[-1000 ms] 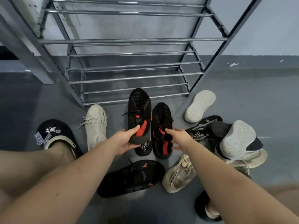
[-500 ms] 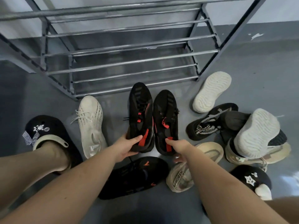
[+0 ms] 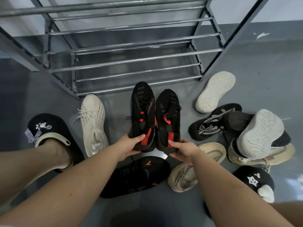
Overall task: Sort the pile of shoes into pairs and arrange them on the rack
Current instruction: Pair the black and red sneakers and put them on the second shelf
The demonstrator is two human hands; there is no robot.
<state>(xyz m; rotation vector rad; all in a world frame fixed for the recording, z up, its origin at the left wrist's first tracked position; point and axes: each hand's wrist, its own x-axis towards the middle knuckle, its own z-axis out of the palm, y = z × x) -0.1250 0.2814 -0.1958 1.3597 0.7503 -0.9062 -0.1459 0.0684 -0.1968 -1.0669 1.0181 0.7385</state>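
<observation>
Black sneakers with red accents, side by side in front of the metal rack point(image 3: 127, 60): left hand point(image 3: 129, 147) is gripping the heel of the left sneaker point(image 3: 142, 115); right hand point(image 3: 182, 149) is gripping the heel of the right sneaker point(image 3: 168, 118); other shoes are lying around on the grey floor point(image 3: 262, 79).

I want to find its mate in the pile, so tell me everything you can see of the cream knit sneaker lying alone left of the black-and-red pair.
The cream knit sneaker lies sole-down on the grey floor, toe pointing toward the metal rack. Its upper looks like woven fabric with rows of small dark marks, and loose pale laces trail off to its left. The heel end looks soft and creased. Neither hand touches it; it sits beside a foot in a black clog.
</observation>
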